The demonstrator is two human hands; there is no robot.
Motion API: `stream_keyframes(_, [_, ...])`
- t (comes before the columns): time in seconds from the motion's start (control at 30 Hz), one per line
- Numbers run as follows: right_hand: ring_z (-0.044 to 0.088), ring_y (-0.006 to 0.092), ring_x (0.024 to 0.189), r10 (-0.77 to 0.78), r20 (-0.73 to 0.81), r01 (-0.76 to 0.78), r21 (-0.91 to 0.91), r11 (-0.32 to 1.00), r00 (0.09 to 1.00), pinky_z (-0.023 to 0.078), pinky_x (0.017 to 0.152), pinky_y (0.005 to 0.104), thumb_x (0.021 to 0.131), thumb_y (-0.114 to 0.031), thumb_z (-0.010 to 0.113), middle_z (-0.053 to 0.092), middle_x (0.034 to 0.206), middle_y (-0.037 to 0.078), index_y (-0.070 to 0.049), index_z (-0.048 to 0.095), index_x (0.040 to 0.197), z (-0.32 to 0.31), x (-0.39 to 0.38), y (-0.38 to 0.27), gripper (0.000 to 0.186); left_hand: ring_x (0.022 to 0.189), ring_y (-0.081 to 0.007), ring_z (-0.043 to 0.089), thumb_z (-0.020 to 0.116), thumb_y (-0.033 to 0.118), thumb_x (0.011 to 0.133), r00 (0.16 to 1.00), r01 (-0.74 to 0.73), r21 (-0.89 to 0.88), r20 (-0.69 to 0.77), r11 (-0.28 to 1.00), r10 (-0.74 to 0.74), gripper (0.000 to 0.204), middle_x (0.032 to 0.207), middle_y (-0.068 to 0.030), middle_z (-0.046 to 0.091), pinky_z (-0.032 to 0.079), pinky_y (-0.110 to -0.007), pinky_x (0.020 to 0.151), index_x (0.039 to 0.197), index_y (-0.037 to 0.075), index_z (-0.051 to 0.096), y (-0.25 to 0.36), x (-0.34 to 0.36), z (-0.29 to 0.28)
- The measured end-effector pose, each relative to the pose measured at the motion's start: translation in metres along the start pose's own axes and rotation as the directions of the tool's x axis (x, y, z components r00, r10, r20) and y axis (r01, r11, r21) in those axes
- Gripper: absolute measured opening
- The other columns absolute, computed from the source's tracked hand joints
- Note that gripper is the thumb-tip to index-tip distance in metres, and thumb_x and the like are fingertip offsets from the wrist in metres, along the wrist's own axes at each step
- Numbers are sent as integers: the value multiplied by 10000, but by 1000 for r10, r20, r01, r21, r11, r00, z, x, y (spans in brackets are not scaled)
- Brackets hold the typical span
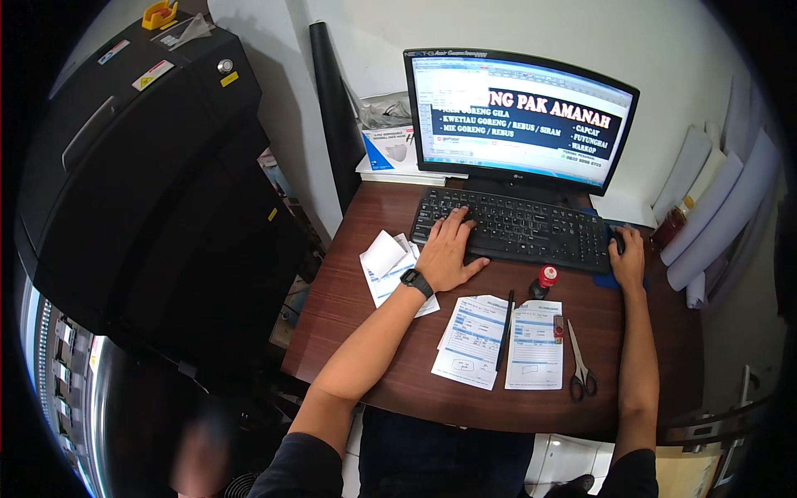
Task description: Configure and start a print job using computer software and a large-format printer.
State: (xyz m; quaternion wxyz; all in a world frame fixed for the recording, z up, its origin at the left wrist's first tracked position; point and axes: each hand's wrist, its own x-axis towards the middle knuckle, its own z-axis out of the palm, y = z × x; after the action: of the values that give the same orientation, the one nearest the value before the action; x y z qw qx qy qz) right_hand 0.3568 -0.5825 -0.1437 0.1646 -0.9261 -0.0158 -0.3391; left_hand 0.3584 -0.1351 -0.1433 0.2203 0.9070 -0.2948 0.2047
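My left hand (447, 253) rests on the left end of a black keyboard (531, 231), fingers spread over the keys, with a dark watch (416, 283) on the wrist. To the right of the keyboard, my right hand (630, 259) is curled over a black computer mouse (617, 243) on a blue mouse pad (608, 278). Behind the keyboard stands a lit monitor (531, 120) showing a banner design. Loose paper slips (384, 256) lie beside my left wrist. Between my forearms are two printed forms (471, 339) (534, 357) and a dark pen (505, 332).
The brown desk (365, 332) also holds a red-topped stamp (545, 280), a small red item (559, 329) and scissors (579, 369). Behind are a mask box (388, 151) and a dark roll (332, 116). Paper rolls (718, 216) lean at right; a large black machine (149, 191) fills the left.
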Motion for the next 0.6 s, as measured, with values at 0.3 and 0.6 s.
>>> stream_keyframes(0.3, [555,393,1245,44,14,-45,2,999,999,442,1067,448,911,-143,627,596,1317,198,-11,657,1227,0,0,-1,344,1487,-396,329,673,544,901,1000,14,44,8,999,-15,823,1558,-238,389,230,-537,1226,1481,1,459,-5,-2,8])
stream_keyframes(0.6, [564,404,1236,41,7,-41,3,999,999,444,1068,456,891,-121,624,604,1301,214,-10,651,1218,1,1,0,346,1490,-382,329,662,549,906,1000,7,39,11,999,-7,829,1550,-234,403,217,-530,1233,1485,-4,447,-6,-2,7])
